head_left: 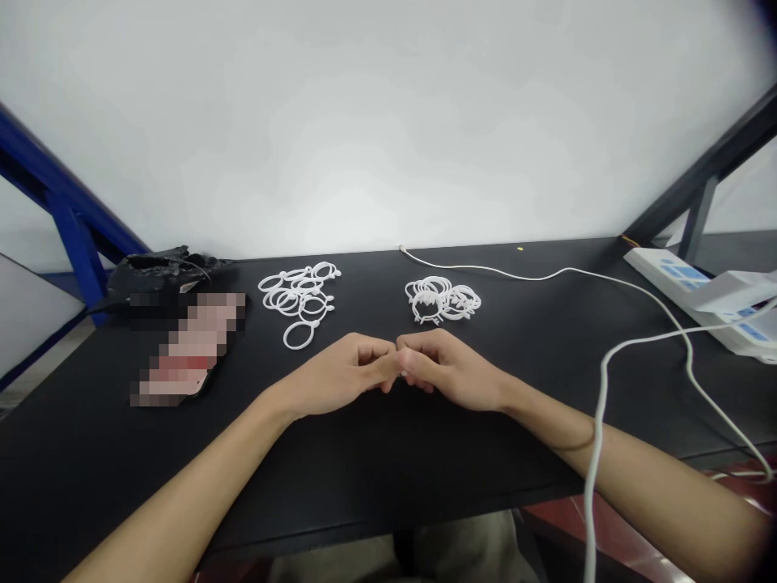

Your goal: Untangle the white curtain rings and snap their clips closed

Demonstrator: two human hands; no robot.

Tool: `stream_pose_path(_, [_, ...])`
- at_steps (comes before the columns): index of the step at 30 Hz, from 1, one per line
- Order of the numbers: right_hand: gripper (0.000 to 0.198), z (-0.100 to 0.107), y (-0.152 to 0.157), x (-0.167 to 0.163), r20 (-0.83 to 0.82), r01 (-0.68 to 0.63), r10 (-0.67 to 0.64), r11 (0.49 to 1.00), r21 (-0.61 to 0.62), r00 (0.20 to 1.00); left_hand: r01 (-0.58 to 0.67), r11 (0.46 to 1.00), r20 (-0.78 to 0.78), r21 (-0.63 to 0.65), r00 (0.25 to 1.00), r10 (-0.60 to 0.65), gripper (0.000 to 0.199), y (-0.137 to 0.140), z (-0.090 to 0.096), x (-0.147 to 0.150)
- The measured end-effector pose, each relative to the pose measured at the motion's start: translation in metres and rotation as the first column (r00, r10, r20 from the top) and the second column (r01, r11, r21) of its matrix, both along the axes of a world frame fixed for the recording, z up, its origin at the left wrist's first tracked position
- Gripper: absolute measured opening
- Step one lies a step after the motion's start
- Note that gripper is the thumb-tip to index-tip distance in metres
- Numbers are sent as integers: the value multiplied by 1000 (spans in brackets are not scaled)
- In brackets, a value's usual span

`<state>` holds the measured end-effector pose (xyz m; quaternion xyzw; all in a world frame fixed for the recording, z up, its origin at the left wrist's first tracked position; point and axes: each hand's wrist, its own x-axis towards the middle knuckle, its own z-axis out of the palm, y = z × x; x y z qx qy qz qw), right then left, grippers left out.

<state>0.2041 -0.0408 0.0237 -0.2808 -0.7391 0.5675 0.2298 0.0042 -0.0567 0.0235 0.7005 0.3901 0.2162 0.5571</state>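
My left hand (340,376) and my right hand (458,374) meet above the black table, thumbs and curled fingers pressed together at the tips. Both are closed. A tiny pale bit shows between the fingertips, but the fingers hide what it belongs to. Just beyond my right hand lies a tight pile of white plastic rings with small clips (446,300), looking like curtain rings. Past my left hand, a looser pile of white plastic rings with small eyelets (297,295) spreads out, one ring lying nearest to me.
A crumpled black plastic bag (154,275) and a blurred-out pinkish flat item (188,348) lie at left. White power strips (680,283) stand at right. A white cable (604,389) crosses in front of my right forearm. Blue frame bars (73,219) flank the black table (364,478).
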Motion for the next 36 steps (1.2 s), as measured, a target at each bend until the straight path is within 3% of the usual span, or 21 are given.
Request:
stream_pose_path(5, [51,5,-8,-5,-155,-51,46,998,-25,987,76,997,296,24,952,-80,70,-2,-6,2])
stream_pose_path(7, [48,7,-8,-5,-145,-9,9,1000,-4,989,6,998,304,57,952,-23,68,-2,-5,1])
stream_pose_path(9, [43,8,-4,-2,-60,128,-120,980,152,991,-175,968,256,181,958,126,54,2,-2,-1])
stream_pose_path(10, [40,8,0,0,-13,212,-218,935,284,976,-283,918,209,279,950,230,44,4,-1,-3])
stream_pose_path(11, [36,7,5,4,26,285,-329,852,439,944,-378,836,143,399,925,351,35,7,0,-6])
stream_pose_path(12, [30,6,12,8,42,317,-426,732,603,904,-434,728,57,531,876,480,31,10,1,-9])
stream_pose_path(14, [23,3,24,17,28,349,-594,510,786,804,-382,518,-127,766,700,703,29,17,-2,-15])
stream_pose_path(15, [20,0,30,21,24,343,-647,434,833,762,-302,459,-205,836,603,771,28,19,-4,-19])
stream_pose_path(16, [19,-2,34,24,36,317,-684,383,867,729,-217,441,-276,871,527,804,27,21,-8,-22])
stream_pose_path(18, [19,-5,41,29,85,238,-723,332,913,686,-76,472,-396,878,435,809,24,24,-14,-27])
stream_pose_path(23, [22,-7,42,30,155,126,-760,297,946,631,59,545,-522,836,389,759,21,25,-20,-32])
stream_pose_path(26, [23,-4,39,28,107,155,-764,262,952,636,45,529,-506,848,371,779,18,24,-17,-32])
stream_pose_path(28, [22,-2,35,25,84,180,-748,265,947,659,18,504,-479,864,342,808,18,23,-14,-31])
stream_pose_path(31, [18,0,26,19,90,197,-676,336,921,731,13,526,-502,851,314,806,21,22,-12,-32])
stream_pose_path(36, [13,-2,9,3,165,112,-424,556,824,891,9,608,-578,794,323,749,24,22,-10,-35])
